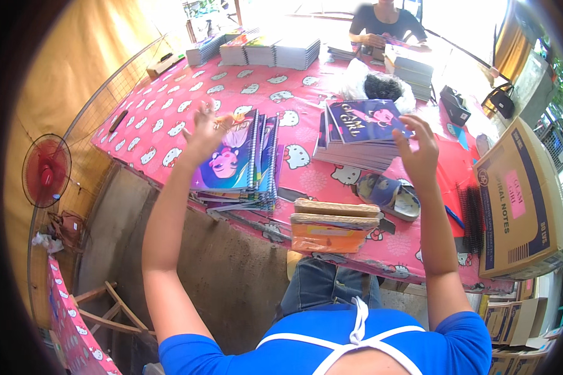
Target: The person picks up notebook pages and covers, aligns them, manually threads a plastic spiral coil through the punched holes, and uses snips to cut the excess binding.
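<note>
My left hand (pixel 205 134) is raised with its fingers spread, holding nothing, above the left side of a stack of spiral notebooks (pixel 231 159). Their covers are colourful, with a drawn figure, and black coils run along the right side. My right hand (pixel 421 147) hovers at the right edge of a pile of loose dark-blue covers and pages (pixel 366 122). Its fingers are bent but apart, and nothing shows between them; whether a fingertip touches the top cover I cannot tell. Between me and that pile stands a wooden block jig with an orange front (pixel 331 234).
Beside the jig lies a roundish container (pixel 391 197). Black binding coils (pixel 471 215) and a blue pen (pixel 455 217) lie near a large cardboard box (pixel 522 200). Stacked notebooks (pixel 269 51) line the far edge, where another person (pixel 388 28) sits. A red fan (pixel 47 172) stands left.
</note>
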The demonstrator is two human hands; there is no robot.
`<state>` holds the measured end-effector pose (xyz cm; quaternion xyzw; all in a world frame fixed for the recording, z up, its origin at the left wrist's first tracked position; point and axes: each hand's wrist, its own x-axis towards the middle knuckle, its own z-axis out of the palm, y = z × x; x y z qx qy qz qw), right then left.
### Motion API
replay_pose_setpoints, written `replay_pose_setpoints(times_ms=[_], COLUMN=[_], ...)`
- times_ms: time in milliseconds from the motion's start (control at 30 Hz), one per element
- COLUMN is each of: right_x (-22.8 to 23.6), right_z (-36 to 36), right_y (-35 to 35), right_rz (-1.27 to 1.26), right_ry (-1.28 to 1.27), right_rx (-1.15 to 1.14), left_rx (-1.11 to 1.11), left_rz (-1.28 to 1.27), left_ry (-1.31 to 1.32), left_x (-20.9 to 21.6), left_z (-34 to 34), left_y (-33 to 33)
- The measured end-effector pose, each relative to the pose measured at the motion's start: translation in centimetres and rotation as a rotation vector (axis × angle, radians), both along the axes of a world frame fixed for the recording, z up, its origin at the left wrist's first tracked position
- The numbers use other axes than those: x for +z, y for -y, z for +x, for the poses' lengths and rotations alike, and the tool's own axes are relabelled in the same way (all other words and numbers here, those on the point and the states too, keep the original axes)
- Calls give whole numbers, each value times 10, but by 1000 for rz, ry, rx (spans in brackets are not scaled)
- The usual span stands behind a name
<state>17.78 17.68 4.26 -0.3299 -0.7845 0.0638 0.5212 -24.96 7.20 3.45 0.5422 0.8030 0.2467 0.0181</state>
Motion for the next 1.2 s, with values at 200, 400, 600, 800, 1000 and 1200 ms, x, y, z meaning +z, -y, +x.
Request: replay_pose_setpoints(times_ms=[200, 400, 600, 800, 1000, 1200], right_x=[-8, -25, -49, -53, -101, -80], right_z=[-17, -35, -62, -119, -198, -187], right_y=[101, 80, 48, 110, 58, 68], right_rz=[-184, -241, -120, -28, -1660, -1568], right_ry=[571, 597, 584, 275, -378, -553], right_rx=[432, 288, -109, 49, 643, 564], left_rx=[173, -125, -231, -231, -400, -197], left_rz=[-39, 154, 221, 180, 94, 26], left_ry=[566, 1390, 1576, 1623, 1714, 1671], left_x=[11, -41, -52, -68, -54, -50], left_z=[-49, -55, -54, -68, -42, -25], left_y=[49, 60, 59, 63, 58, 53])
